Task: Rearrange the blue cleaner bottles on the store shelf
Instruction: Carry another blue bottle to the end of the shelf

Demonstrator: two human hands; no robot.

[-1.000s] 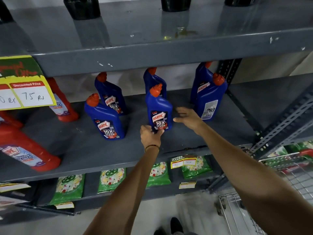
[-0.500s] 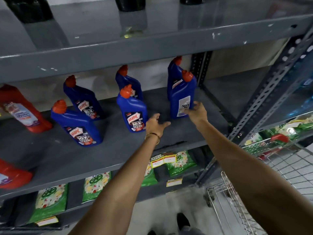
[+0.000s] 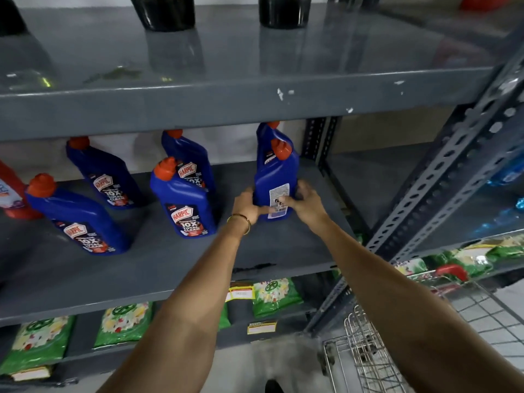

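Observation:
Several blue cleaner bottles with orange caps stand on the grey middle shelf. The rightmost front bottle shows its back label to me. My left hand presses its left side and my right hand wraps its right side and front, so both hold it. Another blue bottle stands right behind it, mostly hidden. To the left stand a front-facing bottle, one behind it, a leaning bottle at the far left and one further back.
A red bottle stands at the left edge of the same shelf. Black containers sit on the shelf above. Green packets lie on the lower shelf. A wire shopping trolley stands at bottom right beside the slotted steel upright.
Both hands left the middle front bottle and moved right to the rightmost front bottle, closing on its sides. The view also shifted to the right.

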